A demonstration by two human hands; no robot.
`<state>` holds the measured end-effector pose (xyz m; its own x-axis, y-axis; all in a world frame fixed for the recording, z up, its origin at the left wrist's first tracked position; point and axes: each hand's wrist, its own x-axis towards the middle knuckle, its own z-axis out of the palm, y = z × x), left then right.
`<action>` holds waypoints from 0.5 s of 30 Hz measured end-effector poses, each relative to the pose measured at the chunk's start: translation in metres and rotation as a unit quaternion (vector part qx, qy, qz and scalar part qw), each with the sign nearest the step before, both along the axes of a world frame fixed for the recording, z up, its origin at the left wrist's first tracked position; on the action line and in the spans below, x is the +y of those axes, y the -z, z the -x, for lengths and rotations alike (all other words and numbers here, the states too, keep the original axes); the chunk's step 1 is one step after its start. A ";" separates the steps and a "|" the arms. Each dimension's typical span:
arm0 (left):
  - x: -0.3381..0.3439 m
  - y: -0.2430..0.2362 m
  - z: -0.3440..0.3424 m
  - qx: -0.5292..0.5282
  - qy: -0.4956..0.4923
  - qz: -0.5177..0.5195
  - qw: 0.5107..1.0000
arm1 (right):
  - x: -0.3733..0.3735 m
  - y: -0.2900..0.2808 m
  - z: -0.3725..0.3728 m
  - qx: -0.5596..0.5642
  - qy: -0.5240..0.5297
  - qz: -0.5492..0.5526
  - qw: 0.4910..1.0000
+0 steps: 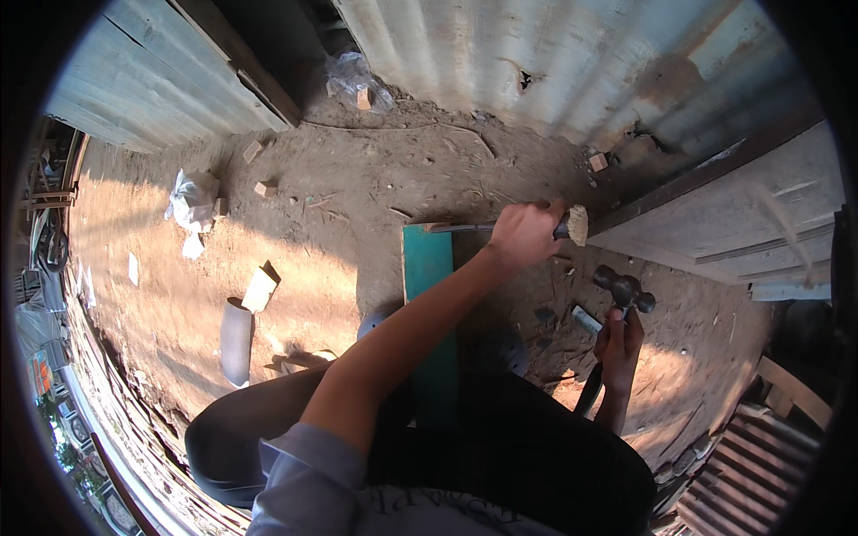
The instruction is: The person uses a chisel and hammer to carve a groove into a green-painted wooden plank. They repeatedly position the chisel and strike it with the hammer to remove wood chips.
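Note:
My left hand [527,234], fingers wrapped round it, grips a chisel [469,228] held sideways with its blade pointing left. The blade's tip lies at the far end of a green board [427,263], which runs back between my knees. Beyond my fist shows the pale, frayed butt of the chisel's handle. On the right, my right hand [619,344] is closed round the dark handle of a ball-peen hammer [623,288]. The hammer's head is up, a short way from the chisel's butt and apart from it. My forearm covers part of the board.
Corrugated metal sheets [572,62] stand at the far side, and a pale panel [742,205] on the right. On the dirt lie a white plastic bag [192,201], small wood blocks [265,188], a curved grey piece [236,339] and a small tube [586,320]. Slatted wood [746,473] is at lower right.

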<state>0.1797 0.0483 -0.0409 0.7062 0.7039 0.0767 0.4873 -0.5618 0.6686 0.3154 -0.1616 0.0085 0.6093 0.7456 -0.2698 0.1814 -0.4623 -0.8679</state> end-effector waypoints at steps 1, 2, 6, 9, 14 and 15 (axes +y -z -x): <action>0.001 0.002 -0.001 0.004 -0.004 -0.001 1.000 | 0.001 -0.004 0.002 0.017 0.007 0.001 1.000; 0.002 0.003 -0.001 0.007 -0.008 -0.002 1.000 | 0.002 -0.008 0.005 0.033 0.015 0.001 0.999; 0.008 0.000 -0.003 0.012 -0.010 0.002 1.000 | -0.001 -0.012 0.005 0.043 0.026 0.001 0.999; 0.014 0.015 0.001 0.045 0.050 -0.045 0.997 | -0.001 -0.015 0.007 0.050 0.033 -0.014 0.998; 0.020 0.037 0.039 0.081 0.035 -0.002 0.996 | -0.007 -0.006 0.004 0.041 0.035 -0.015 0.998; 0.019 0.036 0.045 0.091 0.028 -0.010 0.995 | -0.007 -0.007 0.005 0.051 0.040 -0.008 0.998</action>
<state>0.1351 0.0670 -0.0771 0.7475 0.6629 -0.0424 0.5672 -0.6037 0.5602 0.3101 -0.1682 0.0151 0.6373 0.7003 -0.3216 0.0551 -0.4576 -0.8874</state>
